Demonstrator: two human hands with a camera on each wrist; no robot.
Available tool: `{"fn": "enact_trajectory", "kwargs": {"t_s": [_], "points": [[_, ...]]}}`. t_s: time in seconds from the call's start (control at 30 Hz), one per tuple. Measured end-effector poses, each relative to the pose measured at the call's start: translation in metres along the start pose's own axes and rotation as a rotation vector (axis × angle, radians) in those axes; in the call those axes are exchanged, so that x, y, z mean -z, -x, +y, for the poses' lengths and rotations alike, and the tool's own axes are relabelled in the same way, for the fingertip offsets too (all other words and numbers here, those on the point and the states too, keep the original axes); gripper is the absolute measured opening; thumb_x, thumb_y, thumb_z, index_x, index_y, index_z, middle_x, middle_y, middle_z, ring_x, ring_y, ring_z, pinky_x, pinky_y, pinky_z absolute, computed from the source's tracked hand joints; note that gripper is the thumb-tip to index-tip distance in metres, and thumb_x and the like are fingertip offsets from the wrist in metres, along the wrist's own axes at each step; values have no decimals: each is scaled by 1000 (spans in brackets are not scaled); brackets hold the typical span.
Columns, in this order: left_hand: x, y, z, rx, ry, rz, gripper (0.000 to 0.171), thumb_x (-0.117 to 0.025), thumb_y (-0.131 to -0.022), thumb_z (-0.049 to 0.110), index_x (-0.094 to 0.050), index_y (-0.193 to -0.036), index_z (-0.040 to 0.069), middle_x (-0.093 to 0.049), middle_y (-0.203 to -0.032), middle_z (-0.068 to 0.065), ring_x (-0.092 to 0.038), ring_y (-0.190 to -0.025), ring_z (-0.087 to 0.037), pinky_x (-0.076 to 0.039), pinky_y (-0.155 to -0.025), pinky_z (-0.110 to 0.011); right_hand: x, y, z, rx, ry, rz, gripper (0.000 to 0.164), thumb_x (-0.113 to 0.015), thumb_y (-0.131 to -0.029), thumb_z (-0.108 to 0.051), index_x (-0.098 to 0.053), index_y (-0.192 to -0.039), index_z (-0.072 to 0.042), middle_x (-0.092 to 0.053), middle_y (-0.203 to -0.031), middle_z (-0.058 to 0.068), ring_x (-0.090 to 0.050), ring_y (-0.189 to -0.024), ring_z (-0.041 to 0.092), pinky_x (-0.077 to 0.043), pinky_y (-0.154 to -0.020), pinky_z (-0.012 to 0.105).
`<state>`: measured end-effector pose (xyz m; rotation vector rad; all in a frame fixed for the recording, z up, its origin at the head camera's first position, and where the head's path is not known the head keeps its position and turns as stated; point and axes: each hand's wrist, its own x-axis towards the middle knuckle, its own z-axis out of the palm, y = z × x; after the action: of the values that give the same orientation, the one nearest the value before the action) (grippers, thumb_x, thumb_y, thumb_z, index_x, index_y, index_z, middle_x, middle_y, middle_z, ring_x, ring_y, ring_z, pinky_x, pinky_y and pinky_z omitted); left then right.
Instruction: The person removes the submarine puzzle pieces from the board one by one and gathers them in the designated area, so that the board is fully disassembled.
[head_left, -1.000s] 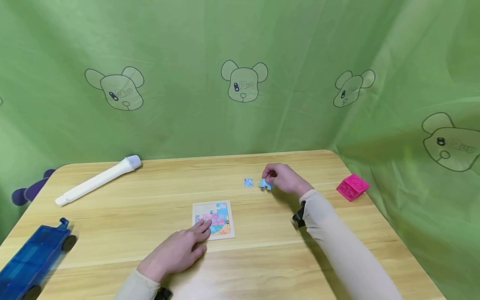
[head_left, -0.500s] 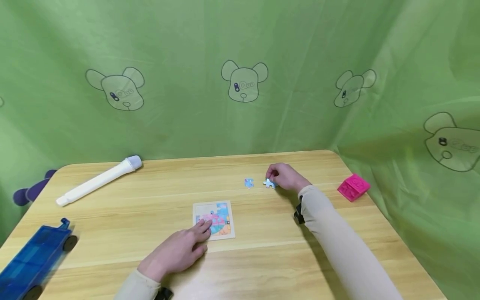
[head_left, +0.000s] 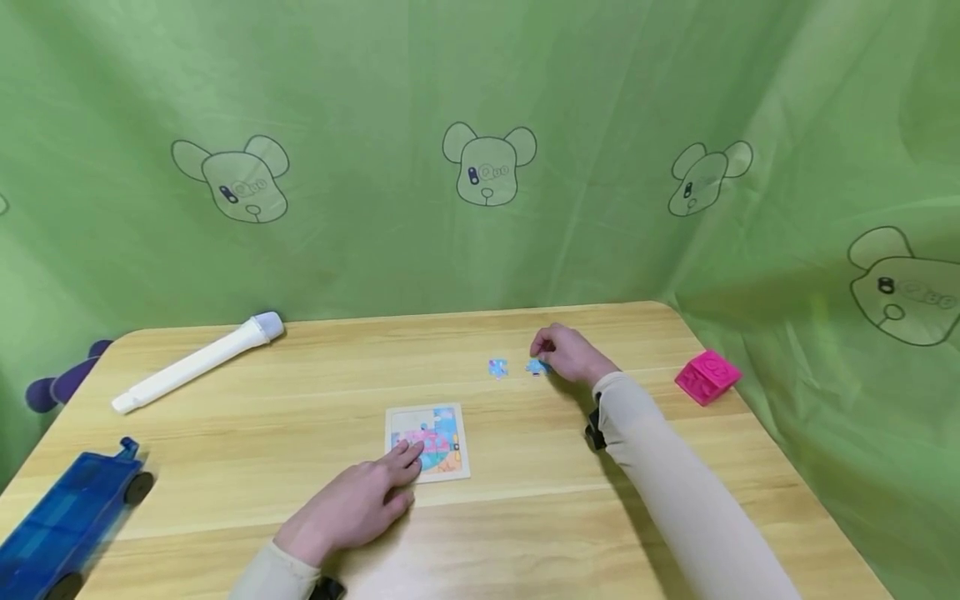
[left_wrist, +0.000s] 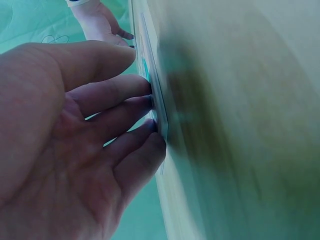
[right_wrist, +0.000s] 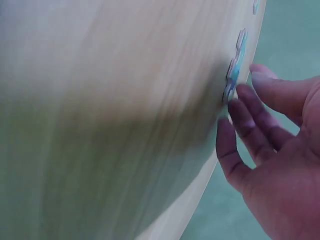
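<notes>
A small square jigsaw puzzle [head_left: 442, 442] in a pale frame lies on the table, its upper left part showing bare backing. My left hand [head_left: 360, 500] rests its fingertips on the puzzle's lower left part; in the left wrist view the fingers [left_wrist: 125, 105] are extended against its surface. Farther back, my right hand [head_left: 570, 354] is at a blue jigsaw piece [head_left: 536, 367]. The right wrist view has that piece [right_wrist: 235, 67] flat on the table, fingertips at its edge and the thumb apart from it. Another blue-and-pink jigsaw piece [head_left: 498, 367] lies just left of it.
A white microphone-shaped toy [head_left: 198, 362] lies at the back left. A blue wheeled toy [head_left: 63, 517] stands at the left front, and a pink block [head_left: 707, 377] near the right edge. Green printed cloth [head_left: 375, 250] hangs behind the wooden table [head_left: 315, 375].
The blue piece at my right hand has shifted slightly right and turned; it looked tilted half a second ago and now lies flat. My left hand and the puzzle have stayed put.
</notes>
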<state>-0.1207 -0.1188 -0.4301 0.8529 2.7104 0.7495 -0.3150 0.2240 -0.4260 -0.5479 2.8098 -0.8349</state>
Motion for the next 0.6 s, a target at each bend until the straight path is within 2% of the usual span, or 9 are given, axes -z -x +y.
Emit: {"fn": "enact_trajectory", "kwargs": {"t_s": [0.13, 0.27, 0.47, 0.6], "points": [[0, 0, -1, 1, -2, 3, 43, -56, -100, 17, -52, -138, -3, -38, -152, -15, -33, -139, -34, -32, -110, -52, -4, 4, -4, 13, 15, 56, 11, -58, -95, 0, -67, -101, 1, -54, -105, 14, -55, -95, 30, -48, -88, 45], [1, -1, 0, 3, 3, 1, 43, -56, -100, 17, -52, -138, -3, -38, -152, -15, -32, -140, -34, -32, -110, -52, -11, 11, -25, 66, -19, 75, 14, -58, -95, -3, -65, -106, 2, -55, -108, 13, -55, -98, 29, -49, -89, 44], [1, 0, -1, 2, 17, 3, 42, -55, -100, 16, -53, -137, -4, -38, -152, -14, -32, -140, -33, -32, -110, -51, -30, 25, -72, 169, -39, -16, 15, -63, -93, -2, -67, -108, -2, -63, -104, 6, -58, -97, 21, -51, -88, 38], [1, 0, -2, 0, 15, 5, 42, -55, -100, 16, -54, -137, -4, -38, -152, -13, -32, -140, -33, -32, -110, -50, -47, 30, -96, 230, 8, -96, 17, -67, -91, -6, -68, -108, -6, -64, -103, 3, -59, -96, 18, -50, -88, 35]]}}
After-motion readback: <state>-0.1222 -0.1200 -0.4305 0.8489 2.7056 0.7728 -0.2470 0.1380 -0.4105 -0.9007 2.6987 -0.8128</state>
